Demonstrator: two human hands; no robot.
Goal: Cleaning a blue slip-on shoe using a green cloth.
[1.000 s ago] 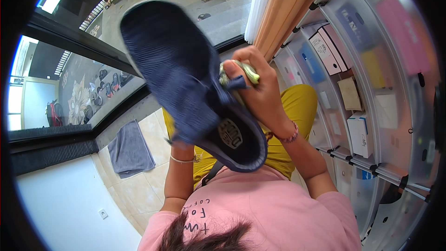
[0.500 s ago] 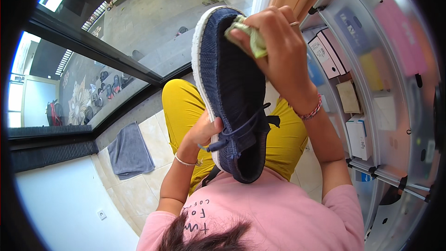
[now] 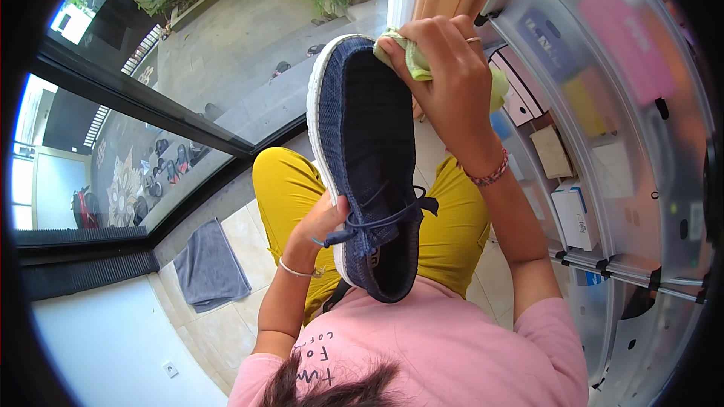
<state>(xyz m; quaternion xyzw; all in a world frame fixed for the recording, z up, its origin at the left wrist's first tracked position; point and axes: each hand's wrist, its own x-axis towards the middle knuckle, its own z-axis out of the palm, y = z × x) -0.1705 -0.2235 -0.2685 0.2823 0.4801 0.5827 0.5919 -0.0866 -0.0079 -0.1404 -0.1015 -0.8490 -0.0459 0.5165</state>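
Note:
A dark blue lace-up shoe (image 3: 377, 128) with a white sole is held up in front of me, toe pointing away and its opening toward my chest. My left hand (image 3: 326, 218) grips the sole's left side near the heel, the thumb showing at the edge and the other fingers hidden behind. Pinched in my right hand (image 3: 446, 68) is a light green cloth (image 3: 407, 53), touching the shoe's toe on the right side. Part of the cloth hangs out behind that hand. The dark laces (image 3: 377, 220) are tied across the shoe.
Clear storage bins (image 3: 603, 143) and boxes line the right side. A grey towel (image 3: 211, 265) lies on the tiled floor at left. Beyond the black-framed glass door (image 3: 143, 90), several pairs of footwear sit outside. My yellow trousers (image 3: 290, 181) are beneath the shoe.
The cloth in my right hand has shifted from the toe's upper face to its right edge. The shoe has tipped and moved slightly left and toward me.

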